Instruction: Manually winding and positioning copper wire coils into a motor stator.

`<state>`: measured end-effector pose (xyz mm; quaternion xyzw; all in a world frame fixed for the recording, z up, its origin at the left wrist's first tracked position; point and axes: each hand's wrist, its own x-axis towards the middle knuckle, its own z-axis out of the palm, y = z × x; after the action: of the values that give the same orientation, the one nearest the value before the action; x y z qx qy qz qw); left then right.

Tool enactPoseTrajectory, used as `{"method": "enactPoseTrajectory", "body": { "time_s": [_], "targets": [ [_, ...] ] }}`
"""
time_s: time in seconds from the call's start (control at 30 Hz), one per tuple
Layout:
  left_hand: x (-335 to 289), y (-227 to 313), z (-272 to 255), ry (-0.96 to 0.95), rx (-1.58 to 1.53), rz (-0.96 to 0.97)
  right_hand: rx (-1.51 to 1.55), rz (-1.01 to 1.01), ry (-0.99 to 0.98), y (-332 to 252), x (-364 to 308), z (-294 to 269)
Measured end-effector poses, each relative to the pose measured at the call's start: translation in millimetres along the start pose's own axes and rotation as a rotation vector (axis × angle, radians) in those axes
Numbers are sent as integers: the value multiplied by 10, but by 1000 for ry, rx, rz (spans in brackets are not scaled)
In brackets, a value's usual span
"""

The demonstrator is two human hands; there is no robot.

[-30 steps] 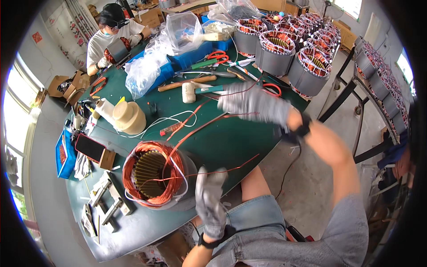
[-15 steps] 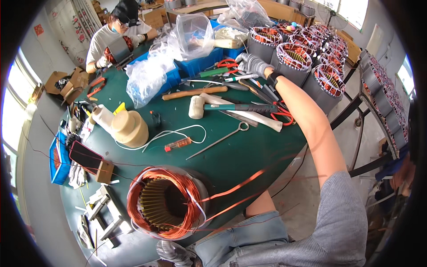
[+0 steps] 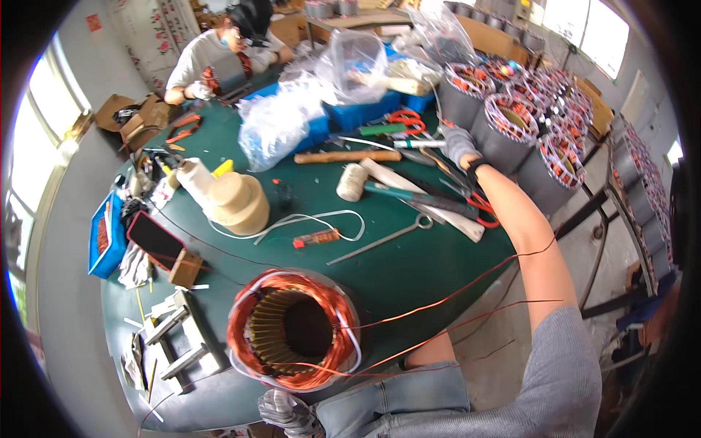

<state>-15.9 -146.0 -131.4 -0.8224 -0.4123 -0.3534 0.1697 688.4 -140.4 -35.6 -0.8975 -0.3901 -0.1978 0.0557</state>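
Observation:
A motor stator (image 3: 247, 332) with a ring of copper windings stands on the near side of the green table, its bore facing up toward me. Loose copper wires (image 3: 438, 299) run from it to the right, across my right forearm. My left hand (image 3: 283, 410), in a striped grey glove, is low beside the stator's near side with fingers curled; what they hold, if anything, is hidden. My right hand (image 3: 458, 144), also gloved, reaches far right over hand tools, next to pliers (image 3: 449, 169) and a white-handled tool (image 3: 420, 144). Its fingers are blurred, so its grip is unclear.
A mallet (image 3: 353, 182), a metal rod with a ring (image 3: 383, 239) and red-handled scissors (image 3: 409, 120) lie mid-table. Blue bins (image 3: 361, 111) with plastic bags stand behind. Wound stators (image 3: 511, 117) crowd the right. Another person (image 3: 219, 62) works at the far left.
My right hand has drawn back from beside the red-handled scissors toward the pliers. The loose copper wires have shifted. The whole view has swung, so the table sits farther right in it.

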Motion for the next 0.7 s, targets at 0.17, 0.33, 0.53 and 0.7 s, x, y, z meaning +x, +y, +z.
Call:
{"method": "enactPoseTrajectory", "body": {
  "time_s": [0.17, 0.33, 0.53, 0.7],
  "targets": [
    [407, 162, -141, -140, -229, -150, 359, 286, -126, -90, -4, -311],
    [859, 48, -442, -286, -855, -789, 1023, 145, -141, -393, -252, -1116],
    [1860, -196, -508, -348, -1053, -479, 1299, -4, -272, -859, -1158, -2101],
    [2512, -87, -332, -644, -1385, -399, 1327, -84, -321, -1066, -1595, -2071]
  ]
}}
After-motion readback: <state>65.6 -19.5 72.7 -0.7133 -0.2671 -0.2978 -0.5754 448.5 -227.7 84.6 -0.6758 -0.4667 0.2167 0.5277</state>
